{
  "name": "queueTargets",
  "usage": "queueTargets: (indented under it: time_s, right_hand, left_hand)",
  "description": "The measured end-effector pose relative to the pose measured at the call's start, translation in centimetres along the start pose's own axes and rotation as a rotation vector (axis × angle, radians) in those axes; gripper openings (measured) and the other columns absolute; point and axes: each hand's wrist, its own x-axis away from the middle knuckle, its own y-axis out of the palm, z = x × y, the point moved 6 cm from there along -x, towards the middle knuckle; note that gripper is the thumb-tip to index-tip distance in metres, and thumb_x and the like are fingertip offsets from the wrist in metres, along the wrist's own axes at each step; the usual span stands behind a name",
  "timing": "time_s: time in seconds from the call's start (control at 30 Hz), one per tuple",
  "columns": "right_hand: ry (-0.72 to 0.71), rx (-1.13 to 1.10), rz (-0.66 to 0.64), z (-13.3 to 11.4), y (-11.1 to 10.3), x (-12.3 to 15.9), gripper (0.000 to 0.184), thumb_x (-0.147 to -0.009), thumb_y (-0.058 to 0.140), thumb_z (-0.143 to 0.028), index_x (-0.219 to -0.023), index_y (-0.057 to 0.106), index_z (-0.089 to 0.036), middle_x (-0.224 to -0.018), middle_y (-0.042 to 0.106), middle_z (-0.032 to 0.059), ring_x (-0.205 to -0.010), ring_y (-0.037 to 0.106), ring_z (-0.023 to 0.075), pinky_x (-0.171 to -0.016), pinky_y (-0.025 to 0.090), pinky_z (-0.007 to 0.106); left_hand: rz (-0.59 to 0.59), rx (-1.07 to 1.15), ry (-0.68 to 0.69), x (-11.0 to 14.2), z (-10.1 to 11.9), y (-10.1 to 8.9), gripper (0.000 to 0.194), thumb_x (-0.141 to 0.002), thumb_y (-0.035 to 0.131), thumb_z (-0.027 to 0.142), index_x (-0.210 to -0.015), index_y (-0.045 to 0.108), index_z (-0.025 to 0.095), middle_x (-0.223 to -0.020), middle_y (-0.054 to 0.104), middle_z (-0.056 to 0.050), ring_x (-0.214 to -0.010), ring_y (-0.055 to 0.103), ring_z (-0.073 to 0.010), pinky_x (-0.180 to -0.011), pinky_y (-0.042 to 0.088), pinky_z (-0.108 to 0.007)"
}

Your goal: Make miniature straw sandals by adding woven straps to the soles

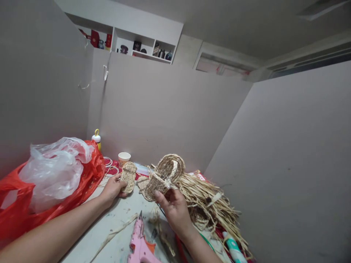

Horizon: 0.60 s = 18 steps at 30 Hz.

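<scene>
My left hand (111, 190) is closed on a flat, oval woven straw piece (128, 176), held upright with the thumb across its face. In my right hand (175, 212) is a woven straw piece with a curved loop (170, 166), pinched at its lower edge; a small flat tab shows on its left side. The two pieces are close together but apart. Below them on the table lies a pink glue gun (138, 239), nozzle pointing away from me. Strips of dry straw (116, 233) lie to its left.
A bundle of dry straw (211, 197) fills the right side, with a green and white tube (233, 248) beside it. Red and clear plastic bags (60, 168) crowd the left. Behind stand a paper cup (124, 157) and a bottle (96, 138), before grey partitions (164, 109).
</scene>
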Motion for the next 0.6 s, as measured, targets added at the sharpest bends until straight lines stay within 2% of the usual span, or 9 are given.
queueTargets:
  time_s: [0.17,0.3,0.43,0.6]
  right_hand:
    - [0.09,-0.164,0.0,-0.1,-0.1,-0.2,0.024,-0.081,0.065,-0.039,-0.09,0.054,-0.02,-0.069,0.058,-0.0024,-0.057,0.057,0.0121,-0.05,0.045,0.023]
    - [0.144,-0.349,-0.048,-0.5,0.3,-0.3,0.029,-0.076,0.071,-0.038,-0.085,0.051,-0.02,-0.062,0.05,-0.0067,-0.047,0.053,0.0091,-0.042,0.043,0.02]
    - [0.22,-0.528,-0.104,-0.8,0.9,0.0,0.032,-0.071,0.076,-0.037,-0.084,0.051,-0.02,-0.061,0.05,-0.0073,-0.042,0.048,0.0067,-0.038,0.044,0.019]
    - [0.263,-0.648,-0.167,-1.3,1.5,0.3,0.034,-0.068,0.079,-0.035,-0.086,0.054,-0.02,-0.06,0.05,-0.0067,-0.043,0.046,0.0065,-0.038,0.044,0.018]
  left_hand:
    - [-0.03,-0.041,-0.013,0.0,-0.1,0.1,0.023,-0.066,0.068,0.015,-0.088,0.062,0.013,-0.073,0.067,-0.004,-0.056,0.062,-0.0125,-0.043,0.051,-0.02]
    - [-0.06,-0.074,-0.071,-0.1,-0.5,0.1,0.024,-0.062,0.07,0.019,-0.084,0.063,0.012,-0.069,0.068,-0.004,-0.053,0.061,-0.0128,-0.042,0.05,-0.02]
    - [-0.105,-0.119,-0.158,-0.2,-1.2,0.2,0.022,-0.056,0.072,0.021,-0.073,0.064,0.009,-0.063,0.068,-0.007,-0.052,0.062,-0.0141,-0.043,0.05,-0.021]
    - [-0.144,-0.164,-0.218,-0.2,-1.4,-0.1,0.021,-0.052,0.074,0.022,-0.066,0.065,0.008,-0.061,0.068,-0.01,-0.047,0.06,-0.0135,-0.042,0.049,-0.021]
